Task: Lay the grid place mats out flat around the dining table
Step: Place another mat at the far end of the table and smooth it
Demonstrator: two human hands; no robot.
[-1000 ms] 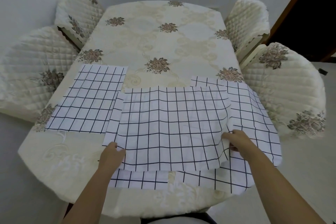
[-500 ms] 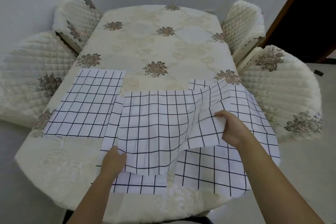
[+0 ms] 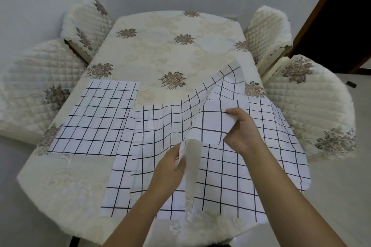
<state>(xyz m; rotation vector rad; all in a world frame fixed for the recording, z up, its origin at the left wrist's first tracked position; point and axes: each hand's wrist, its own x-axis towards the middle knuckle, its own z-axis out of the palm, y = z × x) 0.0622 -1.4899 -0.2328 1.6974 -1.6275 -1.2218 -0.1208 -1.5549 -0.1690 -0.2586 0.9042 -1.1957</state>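
Flat a second ago, now lifted and buckling over the stack (image 3: 251,176) at the tabletop's (image 3: 160,50) near edge: top place mat (image 3: 166,126), fingers of left hand (image 3: 170,168) and right hand (image 3: 244,126) both pinched on its edges, likely bound for another seat.

Both hands (image 3: 170,166) (image 3: 242,128) pinch a lifted grid mat (image 3: 210,124).
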